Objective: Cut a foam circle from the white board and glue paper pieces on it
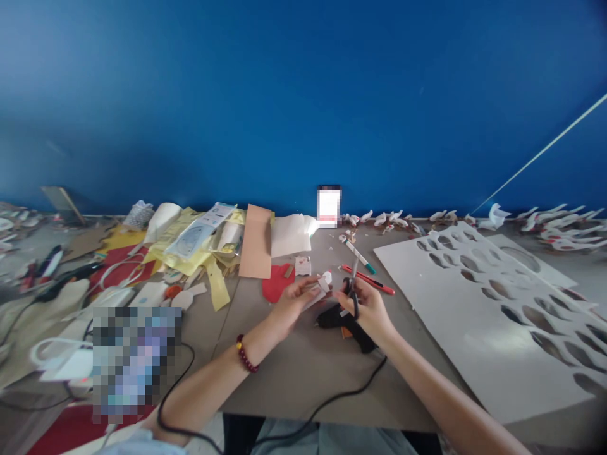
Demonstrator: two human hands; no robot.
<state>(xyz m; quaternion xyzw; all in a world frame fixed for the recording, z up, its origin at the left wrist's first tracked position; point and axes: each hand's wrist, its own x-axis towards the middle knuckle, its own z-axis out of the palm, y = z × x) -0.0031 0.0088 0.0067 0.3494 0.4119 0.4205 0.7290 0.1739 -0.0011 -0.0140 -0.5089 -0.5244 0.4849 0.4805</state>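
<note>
Reaches over the front edge of the grey table (294, 388) with both arms. Has a large white sheet (478, 366) with leaf-shaped holes slanting along toward the front right corner. Has a black glue gun (331, 316) nearer, partly hidden behind the right hand (372, 316). Grips scissors (351, 287) there by the handles, blades toward the back edge. Pinches a small white piece (324, 284) in the left hand (290, 309), at the fingertips, just left of the scissors.
</note>
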